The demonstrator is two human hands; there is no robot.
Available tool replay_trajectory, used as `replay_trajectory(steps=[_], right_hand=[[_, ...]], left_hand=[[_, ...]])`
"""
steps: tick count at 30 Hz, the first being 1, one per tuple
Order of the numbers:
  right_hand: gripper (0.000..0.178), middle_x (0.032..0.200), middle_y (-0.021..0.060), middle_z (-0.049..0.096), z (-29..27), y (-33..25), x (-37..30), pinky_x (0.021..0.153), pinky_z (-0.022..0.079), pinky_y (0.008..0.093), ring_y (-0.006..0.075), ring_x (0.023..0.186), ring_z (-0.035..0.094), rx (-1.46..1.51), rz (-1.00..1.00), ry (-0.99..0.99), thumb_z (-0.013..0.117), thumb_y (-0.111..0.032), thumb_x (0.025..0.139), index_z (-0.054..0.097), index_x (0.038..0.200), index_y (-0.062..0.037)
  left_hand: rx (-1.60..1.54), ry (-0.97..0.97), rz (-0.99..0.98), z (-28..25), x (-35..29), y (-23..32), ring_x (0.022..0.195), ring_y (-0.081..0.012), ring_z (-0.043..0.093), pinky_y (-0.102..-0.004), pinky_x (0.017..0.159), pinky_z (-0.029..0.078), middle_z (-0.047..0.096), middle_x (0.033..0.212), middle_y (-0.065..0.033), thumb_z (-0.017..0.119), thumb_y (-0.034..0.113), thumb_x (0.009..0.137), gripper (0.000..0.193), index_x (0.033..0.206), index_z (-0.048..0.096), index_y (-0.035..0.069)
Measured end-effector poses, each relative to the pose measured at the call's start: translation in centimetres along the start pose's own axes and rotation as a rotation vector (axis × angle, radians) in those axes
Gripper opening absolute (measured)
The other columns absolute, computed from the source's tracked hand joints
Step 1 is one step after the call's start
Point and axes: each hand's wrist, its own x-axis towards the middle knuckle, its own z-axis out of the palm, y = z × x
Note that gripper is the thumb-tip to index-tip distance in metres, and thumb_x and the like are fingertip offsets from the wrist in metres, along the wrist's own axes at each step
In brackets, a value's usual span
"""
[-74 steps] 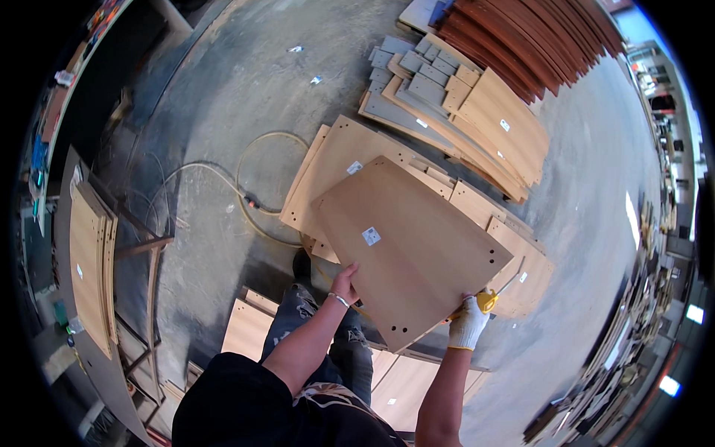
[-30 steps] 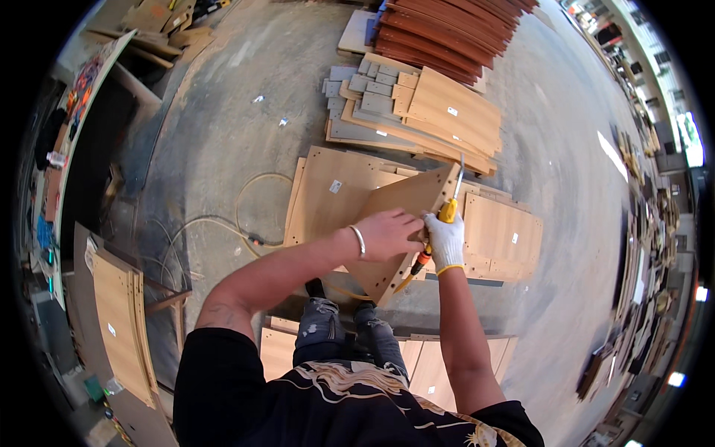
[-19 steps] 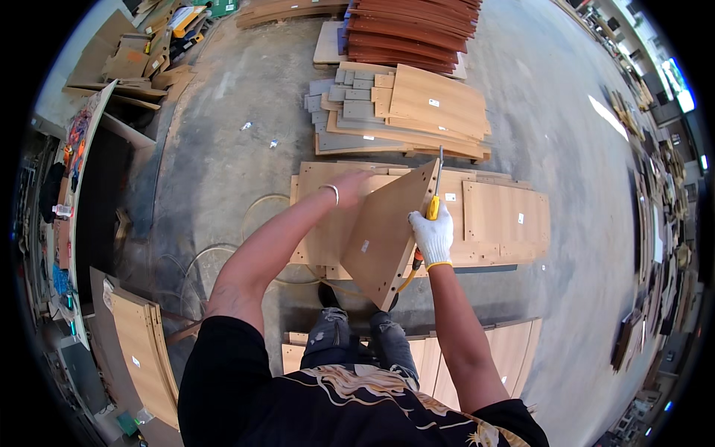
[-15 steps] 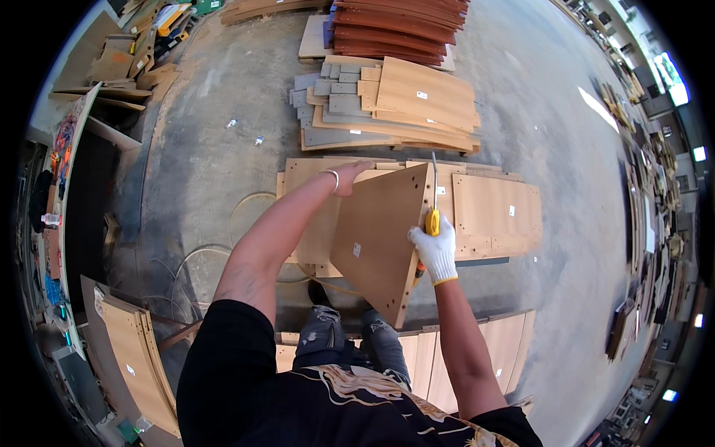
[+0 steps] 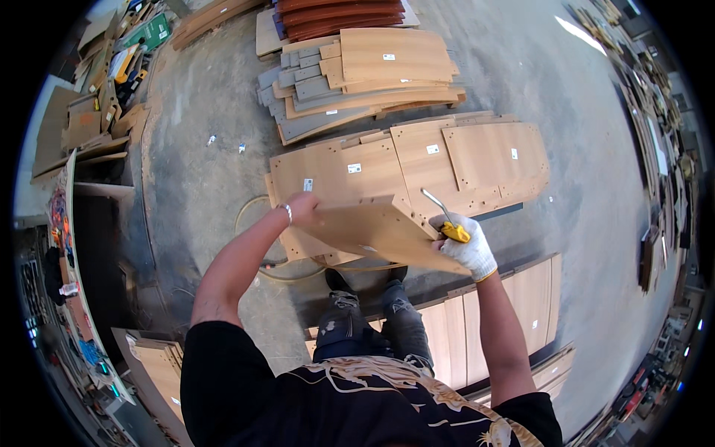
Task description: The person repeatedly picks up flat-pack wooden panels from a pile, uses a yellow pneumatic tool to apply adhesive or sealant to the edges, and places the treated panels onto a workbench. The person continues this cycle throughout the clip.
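Observation:
Between my hands a wood-coloured panel [image 5: 357,227] with drilled holes along its edge is tilted above the stacked boards. My bare left hand [image 5: 302,209], a bracelet at its wrist, is closed on the panel's left end. My right hand [image 5: 473,252], in a white knit glove, is closed round an air blow gun [image 5: 456,232] with a yellow body and a bent metal nozzle pointing up and away. The same hand is against the panel's right end; its fingertips are partly hidden there.
Below the panel lies a stack of labelled wooden boards [image 5: 365,170]. Farther off stand a mixed grey and wood-coloured pile [image 5: 398,59] and reddish-brown panels [image 5: 339,16]. A yellowish hose [image 5: 246,211] loops on the floor by my feet. More boards [image 5: 514,298] stand near my right leg.
The panel has swung from steeply upright to a flatter tilt. My left hand has come down and nearer; my right hand has moved right, and the nozzle now slants left.

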Motion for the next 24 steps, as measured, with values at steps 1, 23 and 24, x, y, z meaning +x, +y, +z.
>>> replay_trajectory(steps=[1,23,24], right_hand=[[0.027,0.086,0.0048,0.069,-1.5,2.2,0.0,0.075,0.052,0.027,0.011,0.075,0.062,0.12,-0.079,-0.013,0.071,0.003,0.075,0.069,0.101,-0.0025],[0.037,0.105,0.0245,0.069,21.4,29.8,8.9,0.082,0.055,0.0448,0.039,0.099,0.068,-0.243,0.858,-0.185,0.061,-0.033,0.084,0.073,0.098,-0.0022],[0.037,0.105,0.0242,0.069,22.7,30.4,9.4,0.083,0.055,0.0449,0.0389,0.1,0.068,-0.271,0.805,-0.27,0.06,-0.033,0.085,0.073,0.099,-0.0022]], left_hand=[[0.031,0.033,0.011,0.9,-1.9,0.4,0.088,-0.0326,0.068,-0.0429,0.077,0.053,0.071,0.089,-0.0149,0.08,0.03,0.076,0.034,0.103,0.072,0.011],[0.018,0.732,-0.505,4.6,-19.4,-0.9,0.075,-0.0412,0.06,-0.0454,0.064,0.047,0.061,0.079,-0.0171,0.077,0.016,0.075,0.021,0.082,0.062,0.004],[-0.02,0.779,-0.528,4.4,-19.0,-0.6,0.074,-0.0428,0.06,-0.0459,0.064,0.047,0.06,0.076,-0.0196,0.077,0.017,0.075,0.023,0.081,0.06,0.002]])
